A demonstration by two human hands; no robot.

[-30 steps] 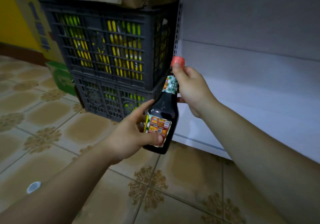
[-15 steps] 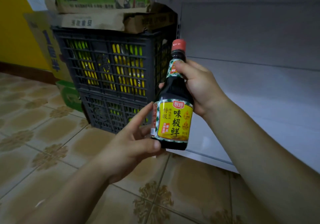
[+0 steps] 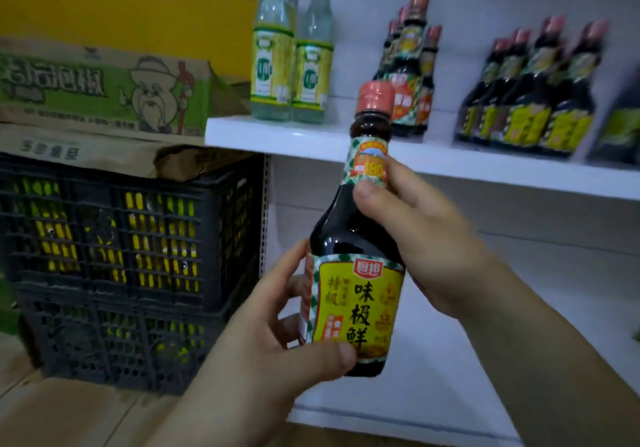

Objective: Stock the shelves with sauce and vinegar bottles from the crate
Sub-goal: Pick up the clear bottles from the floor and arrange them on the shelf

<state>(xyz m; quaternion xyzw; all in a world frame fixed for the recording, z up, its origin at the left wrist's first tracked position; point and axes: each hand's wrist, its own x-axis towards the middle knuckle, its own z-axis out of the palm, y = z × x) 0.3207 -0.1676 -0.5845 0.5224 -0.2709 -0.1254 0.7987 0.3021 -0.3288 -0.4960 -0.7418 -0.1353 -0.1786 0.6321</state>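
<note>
A dark sauce bottle [image 3: 349, 238] with a red cap and a yellow label is upright in front of me, held in both hands. My left hand [image 3: 277, 353] grips its base and label from the left. My right hand [image 3: 415, 235] is wrapped around its neck and shoulder. Above and behind it runs a white shelf [image 3: 277, 136]. Two clear vinegar bottles [image 3: 291, 65] with yellow-green labels stand at its left end, a few dark sauce bottles [image 3: 412, 65] in the middle, several more sauce bottles [image 3: 533, 100] to the right. Stacked black crates [image 3: 121, 256] stand at left.
Cardboard boxes [image 3: 104, 100], one printed green, lie on top of the crates against a yellow wall. Below the shelf is a white back panel [image 3: 519, 238] and a lower white shelf board [image 3: 433, 394]. Tiled floor shows at the bottom left.
The bottle has turned label-forward and come up towards the shelf. My view has tilted upward, so the stocked shelf and its bottles now show.
</note>
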